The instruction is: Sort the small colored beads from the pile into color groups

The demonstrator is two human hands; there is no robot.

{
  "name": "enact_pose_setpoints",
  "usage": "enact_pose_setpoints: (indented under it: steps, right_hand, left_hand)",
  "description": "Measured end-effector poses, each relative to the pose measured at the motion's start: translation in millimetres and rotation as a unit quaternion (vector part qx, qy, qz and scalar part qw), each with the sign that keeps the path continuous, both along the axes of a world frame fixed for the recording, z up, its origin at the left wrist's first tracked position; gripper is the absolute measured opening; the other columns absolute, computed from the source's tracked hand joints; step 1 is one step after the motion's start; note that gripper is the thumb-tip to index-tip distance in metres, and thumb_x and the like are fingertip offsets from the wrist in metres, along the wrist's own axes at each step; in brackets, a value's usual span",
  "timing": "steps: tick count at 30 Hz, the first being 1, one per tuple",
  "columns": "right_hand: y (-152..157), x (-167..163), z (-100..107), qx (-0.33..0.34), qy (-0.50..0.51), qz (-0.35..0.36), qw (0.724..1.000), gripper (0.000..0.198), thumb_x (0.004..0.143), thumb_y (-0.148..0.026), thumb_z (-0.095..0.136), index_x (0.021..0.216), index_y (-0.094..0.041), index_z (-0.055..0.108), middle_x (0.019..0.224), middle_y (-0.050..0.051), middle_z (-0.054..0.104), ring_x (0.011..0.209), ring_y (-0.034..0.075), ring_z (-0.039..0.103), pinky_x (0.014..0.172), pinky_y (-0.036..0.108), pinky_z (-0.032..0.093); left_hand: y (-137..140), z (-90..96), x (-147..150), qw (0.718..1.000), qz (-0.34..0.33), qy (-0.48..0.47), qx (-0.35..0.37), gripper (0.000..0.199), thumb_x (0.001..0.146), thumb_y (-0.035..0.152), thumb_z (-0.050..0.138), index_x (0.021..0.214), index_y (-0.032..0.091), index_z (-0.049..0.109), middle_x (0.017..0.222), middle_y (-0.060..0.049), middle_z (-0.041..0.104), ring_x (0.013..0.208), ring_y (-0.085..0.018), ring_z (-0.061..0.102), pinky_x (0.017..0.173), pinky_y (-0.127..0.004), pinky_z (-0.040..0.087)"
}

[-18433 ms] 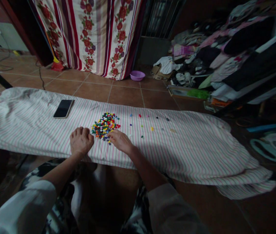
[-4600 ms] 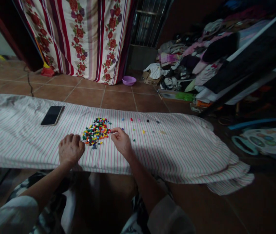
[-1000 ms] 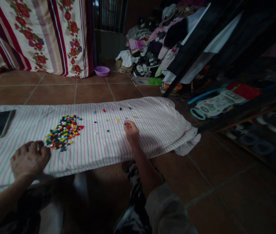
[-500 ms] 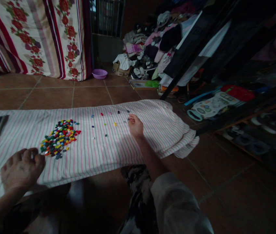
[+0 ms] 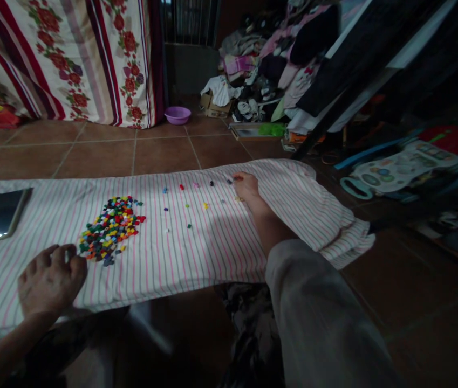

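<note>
A phone (image 5: 0,214) was laid face up near the left end of the striped cloth (image 5: 196,248), close to its far edge. The left hand (image 5: 50,280) was rested on the cloth at the near edge, its fingers curled loosely inward; whether anything was held inside could not be told. Just beyond and to the right of that hand, a pile of small coloured beads (image 5: 109,230) was spread on the cloth, the thumb nearly touching its near-left fringe. Further right, single beads (image 5: 188,206) were set apart from one another in loose rows toward the far edge. The right hand (image 5: 247,187) was stretched out to the right end of those rows, near the far edge, with the fingertips pinched together on a red bead (image 5: 237,177). The two hands were held well apart. A purple bowl (image 5: 177,115) was placed on the tiled floor beyond the cloth.
</note>
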State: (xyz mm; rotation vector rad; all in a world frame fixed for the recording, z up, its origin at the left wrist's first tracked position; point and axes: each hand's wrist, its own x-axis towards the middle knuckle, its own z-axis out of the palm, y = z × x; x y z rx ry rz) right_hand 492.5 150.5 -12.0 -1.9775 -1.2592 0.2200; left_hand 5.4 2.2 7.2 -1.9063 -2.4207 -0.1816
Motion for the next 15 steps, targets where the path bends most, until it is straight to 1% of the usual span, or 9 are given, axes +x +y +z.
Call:
enact_pose_setpoints:
  steps: [3,7,9,12,15]
  right_hand:
    - [7,0,-3,-0.009,-0.013,0.000,1.000,0.036,0.068,-0.001,0.050,0.089,-0.014,0.075,0.088,0.006,0.074,0.086,0.018,0.067,0.086,0.030,0.050]
    - [13,1,-7,-0.027,-0.013,0.009,1.000,0.035,0.070,-0.002,0.049,0.088,-0.014,0.076,0.089,0.007,0.075,0.089,0.020,0.068,0.089,0.031,0.050]
    - [13,1,-8,-0.034,0.001,0.012,0.999,0.035,0.070,-0.003,0.049,0.091,-0.013,0.075,0.089,0.008,0.075,0.089,0.020,0.069,0.089,0.032,0.050]
    - [11,0,-4,-0.046,0.015,0.024,0.999,0.036,0.071,-0.005,0.050,0.097,-0.011,0.074,0.092,0.009,0.075,0.090,0.021,0.069,0.089,0.032,0.051]
    - [5,-3,4,-0.058,-0.004,0.025,0.998,0.039,0.073,-0.006,0.049,0.103,-0.012,0.072,0.099,0.010,0.074,0.096,0.022,0.069,0.091,0.033,0.050]
  left_hand:
    - [0,-1.5,1,0.999,0.002,0.041,0.008,0.055,0.088,0.046,0.018,0.118,0.018,0.054,0.131,-0.015,0.053,0.119,-0.036,0.050,0.094,-0.049,0.043]
    - [0,-2.7,0,0.998,-0.011,0.057,0.011,0.056,0.089,0.045,0.018,0.118,0.016,0.056,0.131,-0.017,0.053,0.117,-0.037,0.051,0.093,-0.049,0.044]
    - [0,-3.3,-1,0.998,-0.013,0.059,0.013,0.054,0.089,0.044,0.020,0.118,0.016,0.056,0.130,-0.017,0.053,0.117,-0.037,0.051,0.093,-0.049,0.044]
    - [0,-4.9,-2,0.998,-0.015,0.056,0.020,0.052,0.090,0.043,0.023,0.118,0.016,0.057,0.129,-0.017,0.054,0.117,-0.036,0.051,0.092,-0.049,0.044]
    - [1,-7.4,-3,0.998,-0.013,0.050,0.040,0.050,0.089,0.043,0.025,0.115,0.017,0.058,0.127,-0.016,0.056,0.114,-0.036,0.053,0.090,-0.050,0.045]
